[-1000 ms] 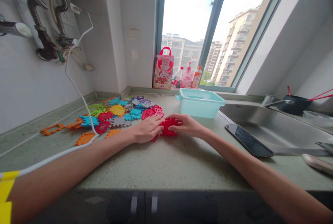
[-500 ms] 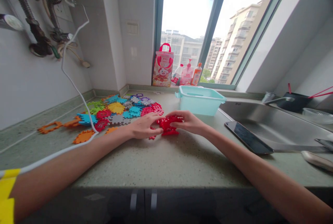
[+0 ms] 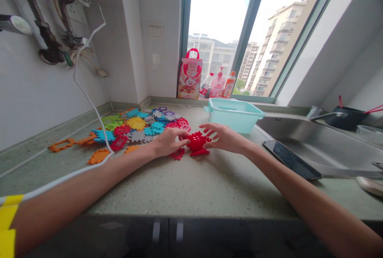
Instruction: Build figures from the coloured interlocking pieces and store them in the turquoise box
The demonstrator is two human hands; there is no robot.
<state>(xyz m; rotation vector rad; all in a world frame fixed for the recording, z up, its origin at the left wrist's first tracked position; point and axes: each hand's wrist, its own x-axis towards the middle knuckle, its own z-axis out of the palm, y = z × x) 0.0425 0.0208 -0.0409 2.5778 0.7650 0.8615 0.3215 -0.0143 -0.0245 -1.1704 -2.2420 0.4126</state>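
Note:
A small upright build of red interlocking puzzle pieces (image 3: 197,142) with toothed edges stands on the countertop in front of me. My left hand (image 3: 169,143) pinches its left edge between thumb and fingers. On the other side my right hand (image 3: 226,138) has its fingers spread and apart, close to the build's right edge; whether a fingertip touches it I cannot tell. Another red piece (image 3: 178,154) lies flat below my left hand, partly hidden by it. To the left spreads a pile of toothed pieces, among them a yellow piece (image 3: 136,123) and an orange piece (image 3: 98,156).
Behind my right hand stands a light teal plastic tub (image 3: 235,116). A phone (image 3: 290,160) lies at the rim of the steel sink (image 3: 302,138). A white cable (image 3: 89,98) hangs down across the pile's left side. Bottles (image 3: 218,86) and a printed bag (image 3: 190,78) line the windowsill.
My right hand has let go of the red build and opened, moving slightly right. My left hand stays at its left edge. The view has shifted a little.

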